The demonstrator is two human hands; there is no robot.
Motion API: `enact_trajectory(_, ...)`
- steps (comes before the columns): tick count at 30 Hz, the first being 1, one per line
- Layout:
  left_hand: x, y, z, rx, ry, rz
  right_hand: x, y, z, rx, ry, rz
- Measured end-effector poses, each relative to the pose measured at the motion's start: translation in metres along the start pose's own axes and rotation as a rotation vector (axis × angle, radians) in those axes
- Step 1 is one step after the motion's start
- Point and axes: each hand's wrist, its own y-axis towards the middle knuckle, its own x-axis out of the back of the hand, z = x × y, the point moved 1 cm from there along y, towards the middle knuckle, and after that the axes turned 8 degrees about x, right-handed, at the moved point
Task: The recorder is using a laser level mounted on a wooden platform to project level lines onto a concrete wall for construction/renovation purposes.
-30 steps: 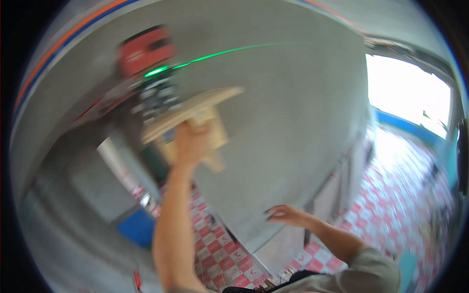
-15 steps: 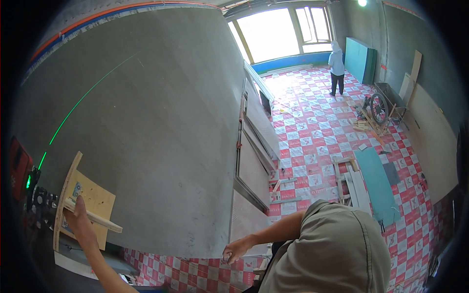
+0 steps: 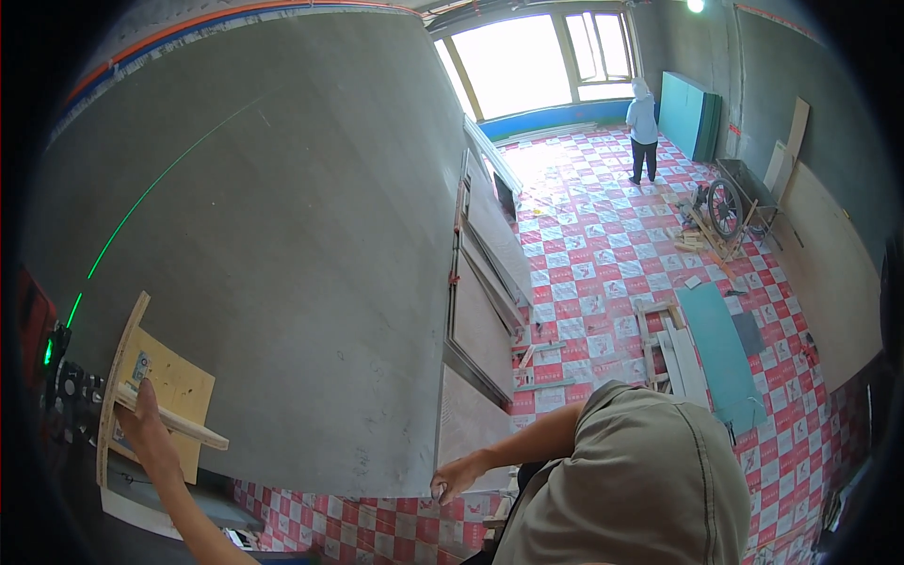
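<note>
My left hand [image 3: 149,431] is closed round the wooden strip [image 3: 196,430] of a small plywood bracket, thumb on top. Its yellowish plywood board [image 3: 179,381] stands against a curved plywood edge piece [image 3: 122,377]. Just left of that is a laser level [image 3: 58,367], partly dark, with a green glow. A green laser line [image 3: 155,184] runs up the grey wall. My right hand [image 3: 459,477] is closed at the lower corner of the grey wall; something small shows at its fingertips, too small to name.
A person [image 3: 643,132] stands near the window. Boards lean along the wall [image 3: 480,330]. On the red-and-white sheeted floor [image 3: 584,273] lie a green board [image 3: 720,348], white strips [image 3: 686,363] and wood scraps. A wheeled cart [image 3: 730,202] stands at the right, near green panels [image 3: 686,113].
The view has shifted slightly, so the scene sits a little further left. Both hands keep their holds, and the bracket stays beside the laser level.
</note>
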Motion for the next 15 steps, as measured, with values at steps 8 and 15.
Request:
enact_trajectory(8,0.002,0.006,0.005,0.009,0.002,0.013,-0.004,0.002,-0.004,-0.035,0.045,0.014)
enact_trajectory(15,0.000,0.003,0.001,0.005,0.005,0.007,-0.008,0.002,-0.009,-0.029,0.002,-0.005)
